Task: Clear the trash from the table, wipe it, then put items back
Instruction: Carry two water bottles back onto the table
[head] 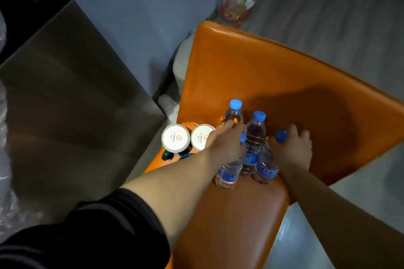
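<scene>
Several clear water bottles with blue caps and blue labels stand close together on an orange seat [273, 67]. My left hand [227, 140] is wrapped around the neck of the near left bottle [228, 173]. My right hand [293, 148] grips the top of the near right bottle [265, 169], whose blue cap shows by my thumb. Two more bottles stand between and behind my hands: the far left bottle [235, 111] and the middle bottle [254, 135]. Two cups with white lids [176, 137] [201, 136] stand at the seat's left edge, beside my left hand.
A dark brown table [72, 94] fills the left side, next to the seat. Crumpled clear plastic [3, 137] lies along the far left edge. A clear bag of trash [237, 4] sits on the grey floor beyond the seat. A white object [181, 61] lies between seat and wall.
</scene>
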The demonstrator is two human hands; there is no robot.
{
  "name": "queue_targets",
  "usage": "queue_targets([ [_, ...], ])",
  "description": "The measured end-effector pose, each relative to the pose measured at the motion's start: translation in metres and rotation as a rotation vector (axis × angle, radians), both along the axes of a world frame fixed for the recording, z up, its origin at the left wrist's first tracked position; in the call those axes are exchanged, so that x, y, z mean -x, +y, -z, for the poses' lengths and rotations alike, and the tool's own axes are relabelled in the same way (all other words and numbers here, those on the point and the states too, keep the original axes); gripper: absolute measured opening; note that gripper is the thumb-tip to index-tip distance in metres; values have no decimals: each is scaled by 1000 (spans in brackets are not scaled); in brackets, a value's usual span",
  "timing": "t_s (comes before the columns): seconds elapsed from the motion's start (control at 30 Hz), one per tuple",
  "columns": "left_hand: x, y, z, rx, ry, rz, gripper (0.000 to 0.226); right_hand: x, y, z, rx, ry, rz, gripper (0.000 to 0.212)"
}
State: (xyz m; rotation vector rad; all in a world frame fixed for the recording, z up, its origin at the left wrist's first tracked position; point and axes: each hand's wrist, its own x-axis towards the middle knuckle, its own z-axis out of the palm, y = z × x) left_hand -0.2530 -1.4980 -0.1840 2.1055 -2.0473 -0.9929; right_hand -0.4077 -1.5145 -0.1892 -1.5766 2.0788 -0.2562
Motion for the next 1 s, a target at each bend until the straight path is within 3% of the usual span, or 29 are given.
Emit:
queue_targets([
  [0.17,4,23,8,-43,187,-91,36,2,21,3,-78,-191,230,37],
  [0.3,7,51,23,-176,329,-293,47,7,46,16,-148,-379,190,33],
  [0.43,10,75,30,-220,541,-407,38,8,63,21,-159,-650,215,37],
  [0.6,3,102,19,-221,540,-303,43,5,90,18,-131,-584,167,34],
  [0.7,-7,124,10,-217,546,-409,35,6,115,22,-143,-565,173,30],
  [1.0,-45,246,-15,-91,610,-696,38,-40,211,-13,-221,-704,-56,28],
])
